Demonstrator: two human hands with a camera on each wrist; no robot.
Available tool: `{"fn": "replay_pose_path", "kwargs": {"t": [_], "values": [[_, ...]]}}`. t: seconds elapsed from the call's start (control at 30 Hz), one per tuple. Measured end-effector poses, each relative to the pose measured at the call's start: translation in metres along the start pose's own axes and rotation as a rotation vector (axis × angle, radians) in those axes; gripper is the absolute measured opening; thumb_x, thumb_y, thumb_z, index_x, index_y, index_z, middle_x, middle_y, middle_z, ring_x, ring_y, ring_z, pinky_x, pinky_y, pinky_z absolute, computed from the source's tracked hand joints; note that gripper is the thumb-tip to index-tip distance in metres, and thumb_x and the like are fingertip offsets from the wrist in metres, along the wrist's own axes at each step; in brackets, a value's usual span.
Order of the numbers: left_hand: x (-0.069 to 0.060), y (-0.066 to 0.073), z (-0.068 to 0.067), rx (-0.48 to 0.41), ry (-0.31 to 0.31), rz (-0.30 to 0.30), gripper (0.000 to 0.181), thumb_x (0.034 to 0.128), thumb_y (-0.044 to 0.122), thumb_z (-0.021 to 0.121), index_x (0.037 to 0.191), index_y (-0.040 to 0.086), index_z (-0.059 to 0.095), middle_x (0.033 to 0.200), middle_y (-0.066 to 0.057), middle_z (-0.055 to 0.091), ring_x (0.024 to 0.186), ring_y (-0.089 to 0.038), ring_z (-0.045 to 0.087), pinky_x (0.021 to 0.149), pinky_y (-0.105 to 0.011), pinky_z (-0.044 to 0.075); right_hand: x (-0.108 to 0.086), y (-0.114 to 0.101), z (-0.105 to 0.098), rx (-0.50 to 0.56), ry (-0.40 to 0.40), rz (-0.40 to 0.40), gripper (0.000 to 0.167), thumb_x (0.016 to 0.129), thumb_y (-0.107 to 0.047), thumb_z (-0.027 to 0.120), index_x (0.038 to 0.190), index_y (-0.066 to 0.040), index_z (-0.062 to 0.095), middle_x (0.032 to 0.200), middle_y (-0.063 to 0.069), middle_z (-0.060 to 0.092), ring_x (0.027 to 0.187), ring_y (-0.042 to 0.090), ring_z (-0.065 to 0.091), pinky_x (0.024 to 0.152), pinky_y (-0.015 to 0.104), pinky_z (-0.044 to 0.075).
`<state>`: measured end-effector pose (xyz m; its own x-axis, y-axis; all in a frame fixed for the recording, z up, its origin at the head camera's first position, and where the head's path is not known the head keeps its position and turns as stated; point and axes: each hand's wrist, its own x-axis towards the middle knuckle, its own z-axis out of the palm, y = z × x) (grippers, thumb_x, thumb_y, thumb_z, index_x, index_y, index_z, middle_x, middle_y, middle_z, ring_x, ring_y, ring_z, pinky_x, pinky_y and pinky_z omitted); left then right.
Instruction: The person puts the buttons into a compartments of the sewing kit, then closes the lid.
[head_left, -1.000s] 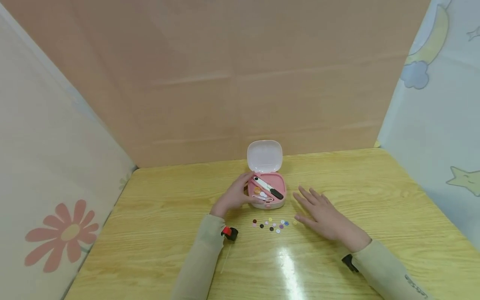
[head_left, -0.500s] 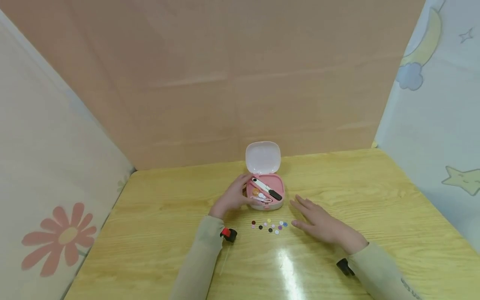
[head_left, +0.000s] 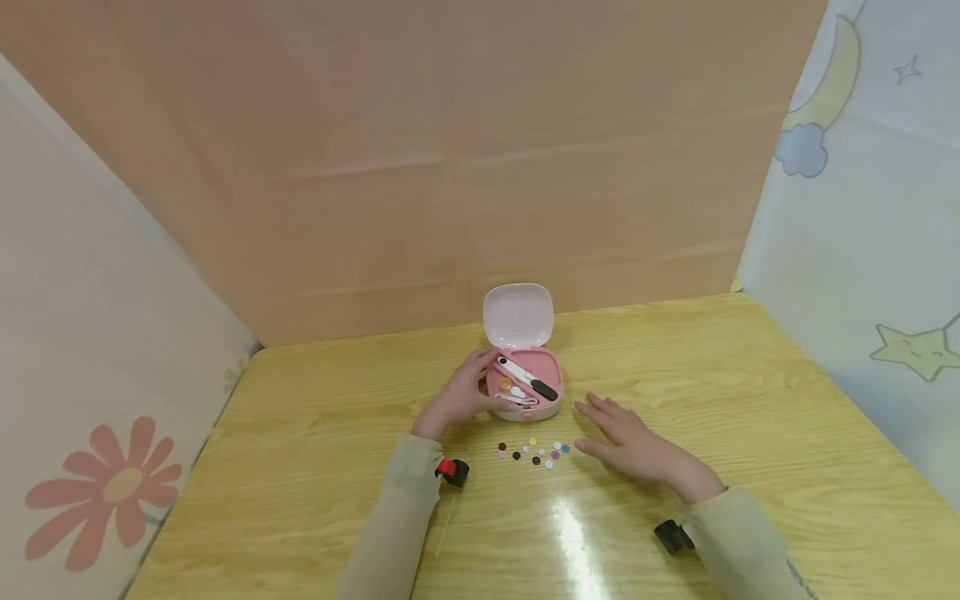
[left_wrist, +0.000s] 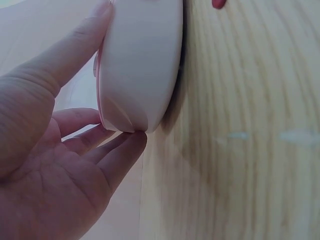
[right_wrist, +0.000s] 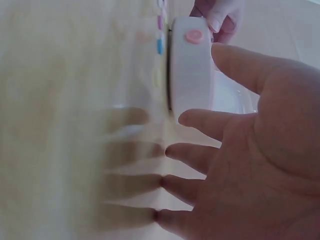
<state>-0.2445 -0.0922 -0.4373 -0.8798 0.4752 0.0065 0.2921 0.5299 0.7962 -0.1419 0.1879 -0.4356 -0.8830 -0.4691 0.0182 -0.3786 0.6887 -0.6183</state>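
A small pink-and-white case stands on the table with its lid raised. Inside lie a white tool with a black end, an orange piece, a white piece and a pale strip. My left hand holds the case's left side, thumb at the front and fingertips round the back corner, as the left wrist view shows. Several small coloured buttons lie scattered in front of the case. To their right my right hand is spread, its fingertips low against the table; beside it is a blue button.
The wooden table runs back to a tan cloth backdrop. Cloth panels with a flower and a star stand at the sides. Black camera mounts sit on both wrists.
My right hand has come slightly lower and closer to the buttons, covering a yellow one seen earlier. The left hand stays on the case. The whole head view has shifted a little.
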Motion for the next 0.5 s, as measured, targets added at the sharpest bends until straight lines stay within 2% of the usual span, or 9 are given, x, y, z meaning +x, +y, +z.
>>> {"fn": "replay_pose_path", "kwargs": {"t": [0.27, 0.5], "values": [[0.0, -0.003, -0.002, 0.01, 0.006, 0.007, 0.095, 0.0716, 0.03, 0.085, 0.15, 0.02, 0.032, 0.148, -0.004, 0.033, 0.134, -0.022, 0.033, 0.109, -0.038, 0.029, 0.0, 0.005, 0.009, 0.04, 0.026, 0.043, 0.064, 0.095, -0.04, 0.057, 0.142, 0.001, 0.042, 0.151, 0.026, 0.022, 0.138, 0.049, 0.009, 0.106, 0.067, 0.002], [0.001, -0.003, 0.0, 0.01, 0.0, 0.008, 0.095, 0.072, 0.031, 0.084, 0.15, 0.022, 0.032, 0.147, -0.002, 0.034, 0.132, -0.021, 0.035, 0.109, -0.039, 0.03, -0.003, 0.009, 0.012, 0.101, 0.052, 0.018, 0.061, 0.091, -0.035, 0.064, 0.14, -0.003, 0.047, 0.151, 0.027, 0.022, 0.138, 0.05, 0.008, 0.106, 0.067, 0.0]]}}
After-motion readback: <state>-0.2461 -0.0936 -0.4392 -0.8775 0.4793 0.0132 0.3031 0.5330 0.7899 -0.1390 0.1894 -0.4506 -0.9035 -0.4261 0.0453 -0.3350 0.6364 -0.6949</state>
